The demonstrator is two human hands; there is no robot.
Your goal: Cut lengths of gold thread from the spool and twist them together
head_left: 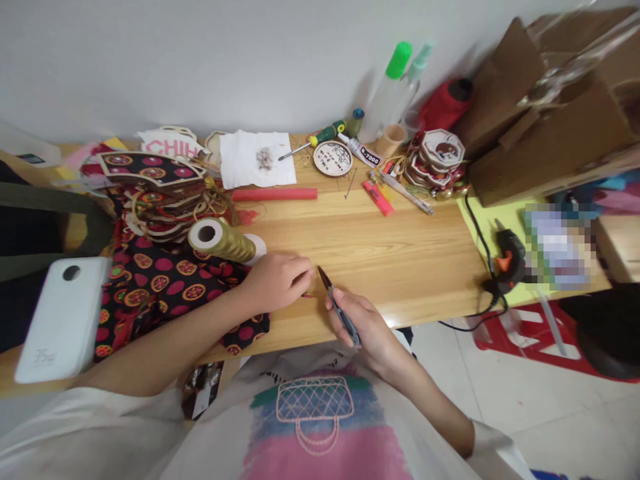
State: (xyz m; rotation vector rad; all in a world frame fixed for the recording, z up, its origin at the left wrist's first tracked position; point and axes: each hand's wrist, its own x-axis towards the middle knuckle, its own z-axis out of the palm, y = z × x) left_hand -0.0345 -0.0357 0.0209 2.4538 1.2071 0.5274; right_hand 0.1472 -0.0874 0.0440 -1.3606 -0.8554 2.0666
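Note:
My right hand [363, 327] is wrapped round the grey handles of a pair of thread snips [341, 311], their dark pointed blades tilted up toward the left. Just left of the blade tips is my left hand [283, 280], its fingers curled and pinched together. A small dark reddish bit shows under those fingers, but what they hold is hidden. Behind the left wrist a spool of gold thread [227, 245] lies on its side. Dark patterned cloth [190, 280] spreads under the left forearm.
Stacked wooden-edged ornaments [155, 168] stand at the left, beside a white power bank [63, 320]. Along the back lie a stained white cloth [257, 160], a red stick [275, 194], a screwdriver [320, 137] and a glue tube [361, 151]. A glue gun [510, 257] and cardboard box [555, 127] are right.

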